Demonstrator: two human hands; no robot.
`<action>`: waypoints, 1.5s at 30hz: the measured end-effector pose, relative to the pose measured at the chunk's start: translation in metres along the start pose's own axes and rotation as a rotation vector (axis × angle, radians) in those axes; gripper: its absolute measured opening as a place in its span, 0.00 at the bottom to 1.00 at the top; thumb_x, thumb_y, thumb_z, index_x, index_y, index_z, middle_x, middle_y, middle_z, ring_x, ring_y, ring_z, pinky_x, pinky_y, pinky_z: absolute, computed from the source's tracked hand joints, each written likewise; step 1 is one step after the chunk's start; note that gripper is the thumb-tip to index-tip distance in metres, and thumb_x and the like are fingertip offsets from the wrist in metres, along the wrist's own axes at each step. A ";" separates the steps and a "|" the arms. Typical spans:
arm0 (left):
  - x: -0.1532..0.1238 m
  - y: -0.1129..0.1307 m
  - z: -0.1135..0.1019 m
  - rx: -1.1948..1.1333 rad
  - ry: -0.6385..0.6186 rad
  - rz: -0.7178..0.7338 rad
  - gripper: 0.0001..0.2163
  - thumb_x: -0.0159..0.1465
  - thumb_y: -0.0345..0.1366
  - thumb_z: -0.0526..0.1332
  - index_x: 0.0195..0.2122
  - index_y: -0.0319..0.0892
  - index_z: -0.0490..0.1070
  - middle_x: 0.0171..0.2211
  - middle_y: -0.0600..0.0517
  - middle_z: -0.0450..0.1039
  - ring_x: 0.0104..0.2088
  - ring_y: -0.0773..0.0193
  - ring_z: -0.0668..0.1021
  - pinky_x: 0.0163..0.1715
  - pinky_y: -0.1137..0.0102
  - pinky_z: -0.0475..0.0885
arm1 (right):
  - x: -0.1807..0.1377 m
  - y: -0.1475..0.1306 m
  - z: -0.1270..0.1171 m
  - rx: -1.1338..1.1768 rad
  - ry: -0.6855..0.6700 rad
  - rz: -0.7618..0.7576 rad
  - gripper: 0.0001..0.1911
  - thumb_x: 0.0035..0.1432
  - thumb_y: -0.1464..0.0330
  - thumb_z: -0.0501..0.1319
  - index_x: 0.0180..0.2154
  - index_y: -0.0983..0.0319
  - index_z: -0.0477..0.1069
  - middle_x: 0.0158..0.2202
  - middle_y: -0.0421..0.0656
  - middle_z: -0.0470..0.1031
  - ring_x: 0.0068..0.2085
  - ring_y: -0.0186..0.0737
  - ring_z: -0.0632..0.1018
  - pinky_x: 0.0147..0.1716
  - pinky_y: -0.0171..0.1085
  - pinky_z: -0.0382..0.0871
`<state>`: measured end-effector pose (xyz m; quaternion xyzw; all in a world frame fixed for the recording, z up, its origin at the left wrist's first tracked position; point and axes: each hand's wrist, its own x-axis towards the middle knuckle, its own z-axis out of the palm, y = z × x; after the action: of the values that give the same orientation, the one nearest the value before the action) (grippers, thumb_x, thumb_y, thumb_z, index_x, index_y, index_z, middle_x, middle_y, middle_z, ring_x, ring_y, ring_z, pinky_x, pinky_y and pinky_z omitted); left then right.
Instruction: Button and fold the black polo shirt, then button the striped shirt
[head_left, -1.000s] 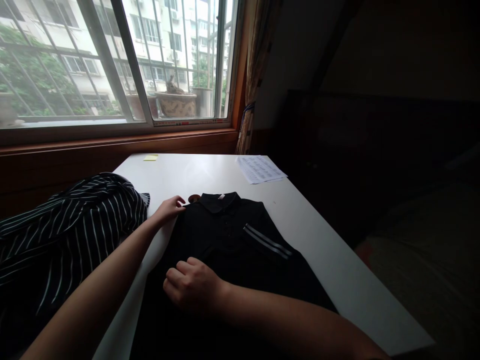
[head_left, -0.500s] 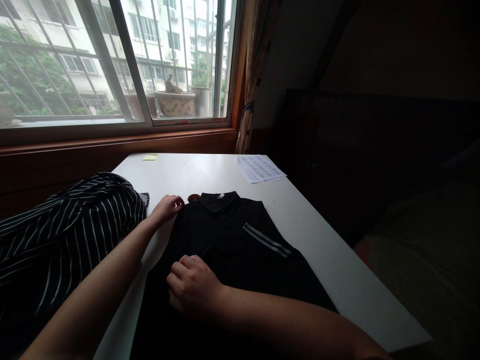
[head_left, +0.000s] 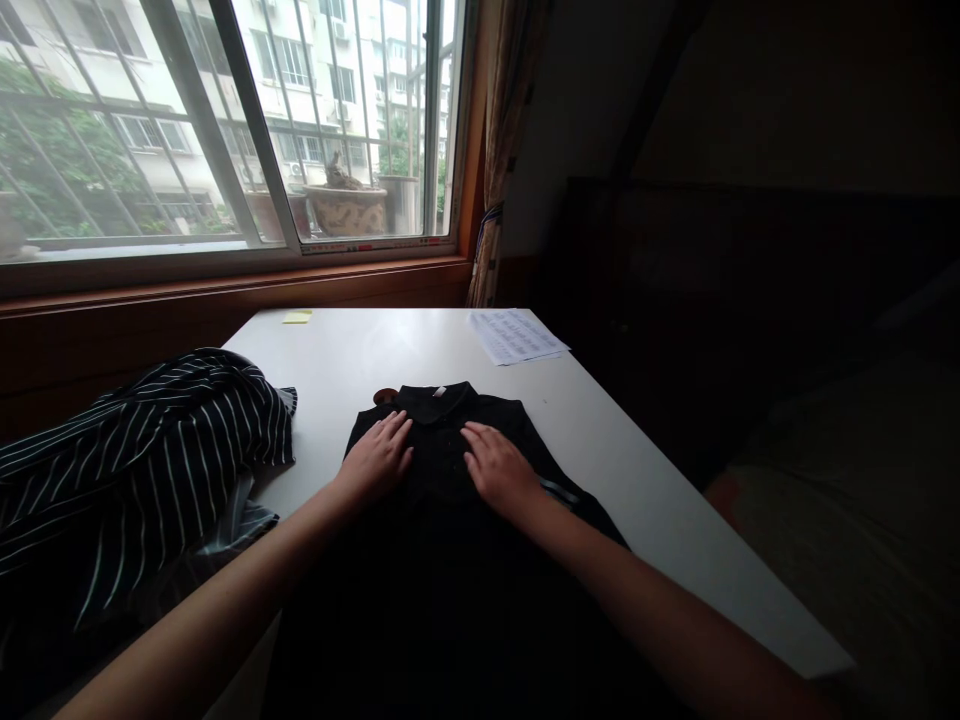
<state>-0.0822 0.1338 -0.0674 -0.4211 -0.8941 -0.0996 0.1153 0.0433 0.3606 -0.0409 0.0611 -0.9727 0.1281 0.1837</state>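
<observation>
A black polo shirt (head_left: 439,560) lies flat on the white table (head_left: 375,350), collar toward the window. My left hand (head_left: 380,455) rests flat on its chest just left of the collar, fingers stretched out. My right hand (head_left: 499,468) lies flat beside it on the right, fingers also spread, partly covering the grey-striped sleeve edge (head_left: 559,490). Neither hand holds anything.
A black garment with white stripes (head_left: 142,450) is heaped on the table's left side. A printed sheet of paper (head_left: 517,335) and a yellow sticky note (head_left: 297,317) lie near the window. A small brown object (head_left: 385,396) sits by the collar. Dark furniture stands to the right.
My left hand left the shirt's left shoulder edge and my right fist opened; both hands now lie flat on the chest below the collar. The shirt's left side looks folded in.
</observation>
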 end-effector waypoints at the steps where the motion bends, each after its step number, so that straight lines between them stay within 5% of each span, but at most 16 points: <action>1: -0.001 0.005 0.004 0.013 -0.028 -0.032 0.25 0.71 0.42 0.50 0.66 0.36 0.59 0.69 0.41 0.55 0.69 0.51 0.57 0.68 0.54 0.53 | 0.002 0.018 0.001 -0.068 -0.013 0.083 0.25 0.68 0.67 0.50 0.63 0.68 0.62 0.64 0.55 0.63 0.64 0.49 0.64 0.65 0.45 0.57; 6: -0.001 0.009 0.014 0.025 -0.068 -0.119 0.27 0.71 0.46 0.50 0.68 0.39 0.57 0.70 0.42 0.51 0.70 0.50 0.54 0.68 0.50 0.49 | 0.003 0.073 0.014 -0.209 -0.161 0.325 0.34 0.69 0.58 0.48 0.66 0.76 0.54 0.70 0.59 0.51 0.70 0.53 0.54 0.68 0.48 0.49; 12: 0.008 0.006 0.006 -0.109 0.035 -0.105 0.23 0.68 0.43 0.55 0.63 0.43 0.64 0.65 0.42 0.62 0.66 0.45 0.62 0.65 0.47 0.54 | -0.003 0.077 0.016 -0.142 -0.230 0.163 0.34 0.70 0.54 0.46 0.67 0.69 0.56 0.71 0.54 0.50 0.71 0.50 0.51 0.69 0.51 0.44; 19: 0.051 0.035 -0.014 -0.224 0.074 -0.033 0.11 0.67 0.33 0.54 0.46 0.45 0.74 0.48 0.44 0.73 0.52 0.49 0.72 0.53 0.56 0.68 | -0.037 0.066 -0.015 -0.027 -0.128 0.032 0.26 0.68 0.62 0.51 0.65 0.61 0.60 0.68 0.50 0.59 0.67 0.48 0.61 0.65 0.52 0.56; 24: 0.075 0.074 -0.007 -0.389 -0.018 0.008 0.10 0.66 0.37 0.58 0.47 0.43 0.72 0.42 0.45 0.76 0.43 0.54 0.77 0.45 0.62 0.73 | -0.075 0.048 -0.055 -0.042 -0.084 0.038 0.19 0.60 0.63 0.63 0.53 0.59 0.69 0.53 0.48 0.72 0.52 0.49 0.73 0.52 0.48 0.71; 30: 0.084 0.109 0.010 -0.569 -0.166 0.026 0.25 0.58 0.37 0.65 0.56 0.42 0.65 0.43 0.45 0.76 0.41 0.55 0.80 0.40 0.65 0.74 | -0.100 0.042 -0.071 -0.094 -0.144 0.028 0.14 0.55 0.69 0.66 0.45 0.57 0.72 0.42 0.44 0.74 0.43 0.46 0.75 0.42 0.43 0.73; 38: 0.089 0.107 0.003 -0.695 -0.366 0.014 0.25 0.61 0.37 0.61 0.60 0.47 0.61 0.32 0.56 0.75 0.27 0.66 0.80 0.26 0.74 0.73 | -0.101 0.050 -0.071 -0.066 -0.048 0.047 0.11 0.58 0.78 0.59 0.39 0.58 0.74 0.36 0.43 0.76 0.40 0.43 0.76 0.41 0.41 0.73; 42: 0.088 0.104 0.000 -0.606 -0.351 0.030 0.23 0.59 0.35 0.62 0.57 0.48 0.66 0.34 0.54 0.76 0.30 0.63 0.80 0.30 0.71 0.75 | -0.102 0.047 -0.072 -0.017 -0.008 0.030 0.10 0.59 0.77 0.59 0.40 0.59 0.74 0.37 0.43 0.76 0.40 0.43 0.76 0.41 0.41 0.73; 45: 0.090 0.111 0.004 -0.478 -0.226 0.030 0.21 0.59 0.33 0.61 0.55 0.44 0.69 0.47 0.43 0.74 0.44 0.51 0.79 0.44 0.60 0.75 | -0.102 0.044 -0.070 -0.018 -0.037 0.020 0.09 0.59 0.77 0.60 0.39 0.59 0.74 0.36 0.43 0.76 0.40 0.43 0.76 0.41 0.41 0.73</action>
<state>-0.0517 0.2699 -0.0358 -0.4582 -0.8459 -0.2588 -0.0865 0.1543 0.4290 -0.0259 0.0521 -0.9775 0.1202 0.1651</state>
